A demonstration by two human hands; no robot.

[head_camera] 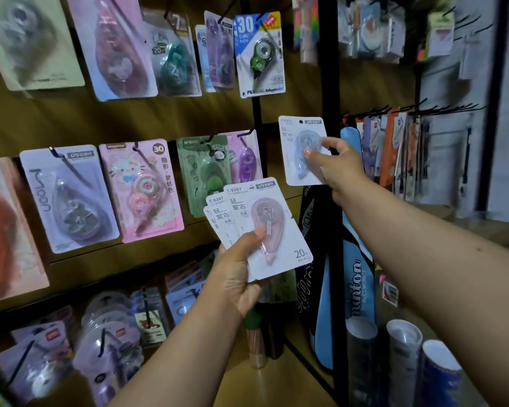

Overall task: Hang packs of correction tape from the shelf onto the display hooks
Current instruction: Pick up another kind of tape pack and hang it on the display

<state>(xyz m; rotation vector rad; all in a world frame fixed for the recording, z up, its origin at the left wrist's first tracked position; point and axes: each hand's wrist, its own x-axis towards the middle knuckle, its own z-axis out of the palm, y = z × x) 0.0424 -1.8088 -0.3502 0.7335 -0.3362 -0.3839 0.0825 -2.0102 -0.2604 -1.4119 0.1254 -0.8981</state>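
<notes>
A blue pack (301, 151) is pinched upright in the right hand (332, 165), raised beside the black post (328, 83). The left hand (235, 274) has its grip clamped on a fanned stack (256, 227) of packs, pink one on top, before the hooks (247, 133) of hung packs
</notes>
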